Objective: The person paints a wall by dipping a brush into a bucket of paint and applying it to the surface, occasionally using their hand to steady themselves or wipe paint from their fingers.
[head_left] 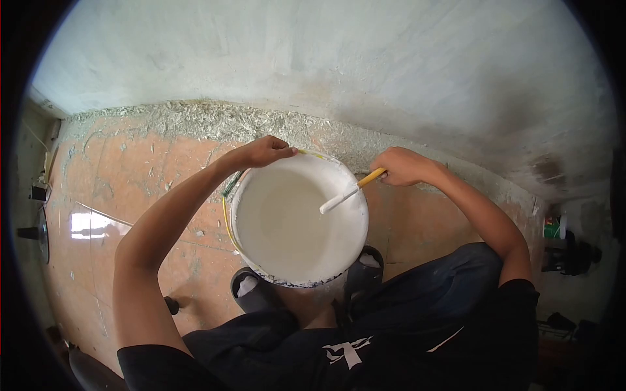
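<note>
A large white bucket [357,251] stands on the floor between my feet, with a pale, off-white mixture [287,218] inside. My left hand [266,151] is closed on the far left part of its rim, thumb along the edge. On the right, my right hand [403,166] grips the yellow handle of a narrow tool [349,193]. The tool's lower end is coated white and slants down to the left over the bucket's opening, its tip above the inner wall near the mixture.
Ahead rises a grey-white wall [313,58], with a strip of scrapings [215,120] along its foot. The tiled floor [163,153] carries scattered flakes. My dark shoes [251,290] flank the bucket. A green-and-white container [554,227] stands at the far right.
</note>
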`<state>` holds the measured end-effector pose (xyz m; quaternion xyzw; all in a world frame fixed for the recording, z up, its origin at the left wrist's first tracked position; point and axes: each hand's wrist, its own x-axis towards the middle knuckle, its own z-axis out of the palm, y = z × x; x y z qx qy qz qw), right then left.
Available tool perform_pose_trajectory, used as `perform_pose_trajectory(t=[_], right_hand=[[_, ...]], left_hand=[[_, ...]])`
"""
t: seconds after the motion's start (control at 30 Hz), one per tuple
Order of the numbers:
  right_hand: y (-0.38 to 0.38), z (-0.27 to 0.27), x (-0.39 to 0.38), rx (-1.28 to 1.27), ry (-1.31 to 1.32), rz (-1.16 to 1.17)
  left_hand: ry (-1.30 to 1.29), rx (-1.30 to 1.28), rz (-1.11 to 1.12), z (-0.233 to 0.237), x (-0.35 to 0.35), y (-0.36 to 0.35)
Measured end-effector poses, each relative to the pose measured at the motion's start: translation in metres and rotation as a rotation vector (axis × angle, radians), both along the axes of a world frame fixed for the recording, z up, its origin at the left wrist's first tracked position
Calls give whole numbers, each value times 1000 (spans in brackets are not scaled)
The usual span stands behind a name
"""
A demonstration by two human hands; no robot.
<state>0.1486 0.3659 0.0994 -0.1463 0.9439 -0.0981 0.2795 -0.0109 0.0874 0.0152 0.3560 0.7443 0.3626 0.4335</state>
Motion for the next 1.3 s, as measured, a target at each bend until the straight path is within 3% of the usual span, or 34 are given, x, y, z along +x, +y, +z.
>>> perform_pose_trajectory(t=[0.37, 0.47, 0.67, 0.77, 0.97, 1.07, 1.13, 1.3], right_hand=[[10, -36, 11, -172, -88, -106], [12, -47, 13, -164, 51, -98], [10, -52, 10, -202, -8, -165], [11, -55, 12, -188, 108, -118], [11, -58, 12, -242, 5, -193], [15, -63, 14, -220, 127, -131], [9, -49, 10, -285, 3, -233], [7, -60, 14, -256, 71, -274]], left_hand=[[47, 5, -5, -2, 0, 1], [46, 3, 0, 4, 2, 1], [31, 19, -10, 2, 1, 1], [19, 14, -19, 2, 1, 1], [27, 13, -3, -2, 1, 1], [14, 41, 6, -2, 1, 2], [28, 29, 0, -1, 1, 1], [45, 15, -5, 1, 2, 1]])
